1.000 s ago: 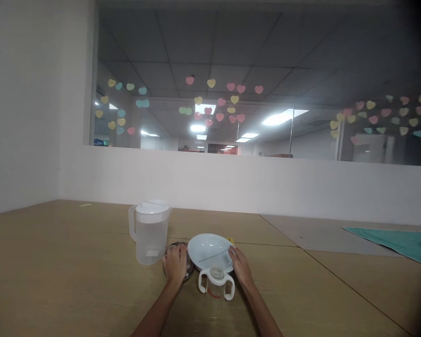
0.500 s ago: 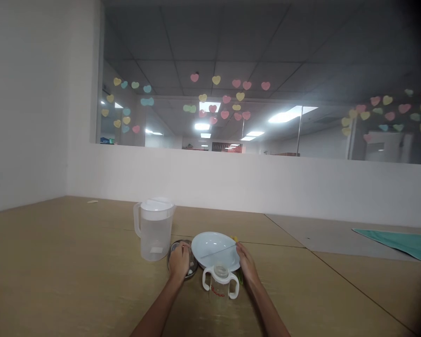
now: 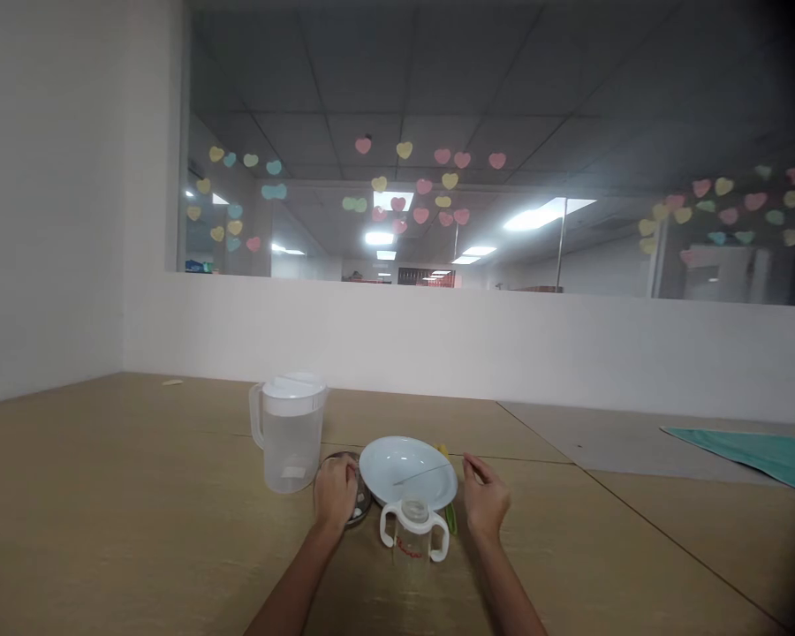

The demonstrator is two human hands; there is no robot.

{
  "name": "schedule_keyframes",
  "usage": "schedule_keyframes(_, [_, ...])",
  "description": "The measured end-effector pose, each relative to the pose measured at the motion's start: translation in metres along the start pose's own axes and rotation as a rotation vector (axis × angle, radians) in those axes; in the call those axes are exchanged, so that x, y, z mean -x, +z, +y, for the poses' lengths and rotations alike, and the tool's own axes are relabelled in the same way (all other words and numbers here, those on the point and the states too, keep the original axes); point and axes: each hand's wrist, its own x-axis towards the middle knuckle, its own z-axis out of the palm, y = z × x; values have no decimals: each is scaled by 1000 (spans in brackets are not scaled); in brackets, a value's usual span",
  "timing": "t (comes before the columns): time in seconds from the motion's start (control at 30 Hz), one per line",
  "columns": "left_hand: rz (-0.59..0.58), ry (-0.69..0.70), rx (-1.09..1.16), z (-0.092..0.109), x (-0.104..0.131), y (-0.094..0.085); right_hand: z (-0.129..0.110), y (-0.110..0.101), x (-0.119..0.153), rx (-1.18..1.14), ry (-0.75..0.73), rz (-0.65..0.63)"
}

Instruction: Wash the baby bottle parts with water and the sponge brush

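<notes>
My left hand [image 3: 335, 491] is closed over a round metal dish [image 3: 364, 518] that has small pale bits in it; whether anything is in its fingers is hidden. My right hand [image 3: 487, 500] is pinched closed at the right of a white bowl [image 3: 382, 450]. A thin straight rod [image 3: 427, 473] reaches from above the bowl toward those fingertips, and seems held by them. In front of the bowl stands a clear bottle [image 3: 411, 543] with a white two-handled collar and red lettering.
A translucent lidded pitcher [image 3: 292, 446] stands left of the dish. Something yellow and green [image 3: 450, 517] lies partly hidden beside the bowl. A teal cloth [image 3: 761, 455] is at the far right, and a small pale piece [image 3: 172, 382] lies at the back left.
My right hand has drawn back to the right and curled into a pinch, and the thin rod has shifted right with it. My left hand stays over the dish.
</notes>
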Motion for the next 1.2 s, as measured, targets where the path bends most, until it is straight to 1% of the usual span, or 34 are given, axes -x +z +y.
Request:
schedule_keyframes(0.1, [-116, 94, -109, 3, 4, 4, -2, 1, 0, -16, 6, 27])
schedule_keyframes(0.17, [-171, 136, -165, 3, 7, 5, -4, 1, 1, -10, 8, 25])
schedule_keyframes(0.23, [-200, 155, -208, 3, 9, 6, -7, 1, 3, -4, -4, 21])
schedule_keyframes(0.33, [-203, 153, -248, 4, 10, 7, -11, 0, 7, 35, -48, -6])
schedule_keyframes(0.43, [-162, 117, -263, 8, 9, 5, -13, -1, 9, 76, -61, -23])
schedule_keyframes(0.57, [-52, 50, -221, 10, 4, 1, -10, -2, 9, 83, -37, 2])
schedule_keyframes(0.73, [99, 7, -69, 7, 2, -4, -8, -1, 8, 108, -56, 24])
schedule_keyframes(0.83, [183, -6, 45, 6, 1, -7, -7, 0, 8, 140, -95, 27])
schedule_keyframes(0.93, [241, 3, 158, 9, 1, -7, -5, 0, 9, 162, -141, 16])
schedule_keyframes(1.07, [265, 50, 316, 17, 4, -5, -2, 0, 9, 136, -195, 13])
schedule_keyframes(1.13, [241, 106, 437, 22, 7, -4, -1, 1, 8, 115, -211, 3])
schedule_keyframes(1.2, [192, 187, 522, 27, 11, -3, 0, 2, 8, 99, -212, -14])
